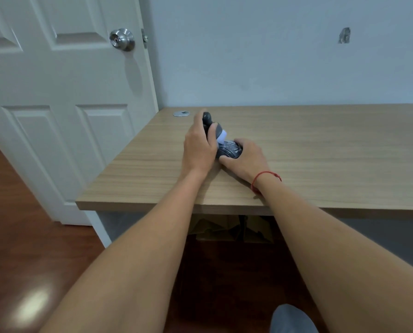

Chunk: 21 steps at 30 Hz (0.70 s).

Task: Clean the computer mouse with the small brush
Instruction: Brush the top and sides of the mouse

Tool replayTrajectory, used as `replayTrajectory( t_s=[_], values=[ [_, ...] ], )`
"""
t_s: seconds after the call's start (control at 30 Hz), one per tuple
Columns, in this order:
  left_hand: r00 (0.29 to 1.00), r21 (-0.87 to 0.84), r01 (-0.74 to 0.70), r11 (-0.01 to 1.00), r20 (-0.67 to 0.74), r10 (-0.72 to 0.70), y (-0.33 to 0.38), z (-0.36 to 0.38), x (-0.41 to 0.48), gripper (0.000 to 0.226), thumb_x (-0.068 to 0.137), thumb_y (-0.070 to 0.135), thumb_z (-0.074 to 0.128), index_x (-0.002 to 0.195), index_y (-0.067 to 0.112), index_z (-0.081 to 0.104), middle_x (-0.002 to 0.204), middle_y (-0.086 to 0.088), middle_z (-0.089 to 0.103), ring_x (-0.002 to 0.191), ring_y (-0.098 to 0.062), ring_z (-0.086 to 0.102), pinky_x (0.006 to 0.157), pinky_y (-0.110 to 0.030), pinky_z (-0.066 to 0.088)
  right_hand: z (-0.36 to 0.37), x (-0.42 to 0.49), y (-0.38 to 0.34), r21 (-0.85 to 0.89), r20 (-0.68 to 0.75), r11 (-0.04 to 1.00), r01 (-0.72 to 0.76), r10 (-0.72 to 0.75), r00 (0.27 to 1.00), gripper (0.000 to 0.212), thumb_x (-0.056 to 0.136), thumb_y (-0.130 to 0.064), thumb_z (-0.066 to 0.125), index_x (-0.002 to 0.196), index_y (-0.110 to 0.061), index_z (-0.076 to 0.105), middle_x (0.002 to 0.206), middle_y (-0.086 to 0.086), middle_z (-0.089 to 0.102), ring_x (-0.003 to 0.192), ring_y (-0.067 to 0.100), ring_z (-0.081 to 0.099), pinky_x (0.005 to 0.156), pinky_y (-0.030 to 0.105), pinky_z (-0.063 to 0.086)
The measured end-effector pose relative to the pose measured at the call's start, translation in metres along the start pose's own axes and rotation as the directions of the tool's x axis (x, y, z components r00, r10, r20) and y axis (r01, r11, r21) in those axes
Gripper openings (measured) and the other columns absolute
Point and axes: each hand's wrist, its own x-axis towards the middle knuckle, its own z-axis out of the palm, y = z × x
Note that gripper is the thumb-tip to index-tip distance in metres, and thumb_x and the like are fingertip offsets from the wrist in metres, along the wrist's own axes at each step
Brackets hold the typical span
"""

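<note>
A dark grey computer mouse (230, 152) with pale lettering lies on the wooden desk (320, 150). My right hand (245, 161) grips it from the right side, thumb at its near edge. My left hand (198, 147) is closed around a small brush (215, 127) with a dark grey knobbed handle. The brush is tilted, and its white bristles (222, 138) press on the far left part of the mouse. Much of the mouse is hidden by both hands.
A round silver cable grommet (181, 113) sits at the desk's back left corner. A white door with a metal knob (122, 39) stands to the left. The wall runs directly behind the desk. Cardboard lies under the desk (232, 230).
</note>
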Motion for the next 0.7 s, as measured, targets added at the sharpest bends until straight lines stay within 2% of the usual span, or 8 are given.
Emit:
replayTrajectory(
  t_s=[0.07,0.17,0.23,0.37,0.43,0.5,0.6,0.7],
  values=[
    [0.997,0.051,0.048,0.998,0.056,-0.051,-0.005,0.002,0.001,0.024,0.094,0.016,0.051,0.116,0.006,0.051,0.096,-0.016,0.065,0.089,-0.033,0.060,0.075,-0.035,0.044,0.000,0.000,0.000,-0.005,0.001,1.000,0.005,-0.005,1.000,0.037,0.071,-0.037,0.070,0.103,-0.019,0.066,0.099,0.003,0.070,0.093,0.026,0.065,0.088,0.044,0.054],
    [0.985,0.172,0.159,0.972,0.043,-0.169,-0.014,0.002,0.003,0.015,0.093,0.011,0.052,0.105,0.004,0.051,0.095,-0.018,0.065,0.090,-0.036,0.059,0.070,-0.032,0.037,0.000,0.000,-0.001,-0.043,-0.007,0.999,0.016,-0.016,1.000,0.040,0.074,-0.039,0.071,0.108,-0.019,0.065,0.103,0.002,0.070,0.096,0.024,0.065,0.089,0.043,0.053],
    [0.989,0.185,0.133,0.974,0.046,-0.144,-0.015,0.003,0.002,0.015,0.093,0.011,0.051,0.106,0.004,0.051,0.096,-0.017,0.065,0.091,-0.035,0.059,0.069,-0.030,0.034,0.000,0.001,0.000,-0.060,-0.017,0.998,0.009,-0.010,1.000,0.042,0.076,-0.042,0.070,0.111,-0.019,0.064,0.106,0.002,0.069,0.099,0.024,0.064,0.092,0.043,0.052],
    [0.998,-0.023,0.045,0.999,-0.031,-0.046,-0.005,0.001,0.001,0.027,0.095,0.018,0.051,0.119,0.006,0.051,0.102,-0.013,0.065,0.092,-0.028,0.060,0.075,-0.026,0.040,0.002,0.003,0.002,-0.096,-0.027,0.995,-0.007,0.004,1.000,0.048,0.078,-0.048,0.071,0.116,-0.019,0.061,0.113,0.002,0.068,0.108,0.026,0.062,0.098,0.043,0.047],
    [1.000,-0.074,-0.004,0.997,0.009,0.005,-0.001,0.000,-0.001,0.028,0.095,0.018,0.053,0.120,0.007,0.052,0.103,-0.012,0.066,0.094,-0.028,0.062,0.082,-0.030,0.047,0.003,0.003,0.003,-0.100,-0.024,0.995,-0.012,0.009,1.000,0.047,0.077,-0.049,0.071,0.114,-0.020,0.061,0.110,0.001,0.068,0.106,0.025,0.062,0.096,0.042,0.048],
    [0.996,-0.032,-0.014,0.999,0.082,0.017,-0.002,0.002,-0.002,0.027,0.094,0.018,0.054,0.119,0.007,0.053,0.102,-0.012,0.066,0.093,-0.029,0.062,0.082,-0.033,0.048,0.003,0.004,0.003,-0.089,-0.030,0.996,-0.006,0.003,1.000,0.045,0.077,-0.049,0.072,0.109,-0.019,0.062,0.105,0.001,0.068,0.102,0.025,0.063,0.092,0.042,0.050],
    [0.993,0.086,0.097,0.992,0.054,-0.102,-0.008,0.002,0.000,0.020,0.093,0.016,0.053,0.110,0.004,0.053,0.096,-0.016,0.065,0.090,-0.034,0.060,0.073,-0.032,0.041,0.003,0.004,0.004,-0.086,-0.037,0.996,0.003,-0.006,0.999,0.050,0.076,-0.052,0.073,0.113,-0.020,0.062,0.106,0.000,0.068,0.101,0.023,0.063,0.092,0.041,0.050],
    [0.984,0.108,0.176,0.978,0.000,-0.177,-0.011,0.000,0.002,0.020,0.093,0.015,0.051,0.109,0.003,0.053,0.097,-0.017,0.065,0.092,-0.036,0.059,0.073,-0.033,0.040,0.003,0.004,0.004,-0.097,-0.041,0.995,0.002,-0.006,0.999,0.054,0.076,-0.054,0.072,0.116,-0.020,0.061,0.110,-0.001,0.068,0.104,0.022,0.062,0.097,0.042,0.048]
  ],
)
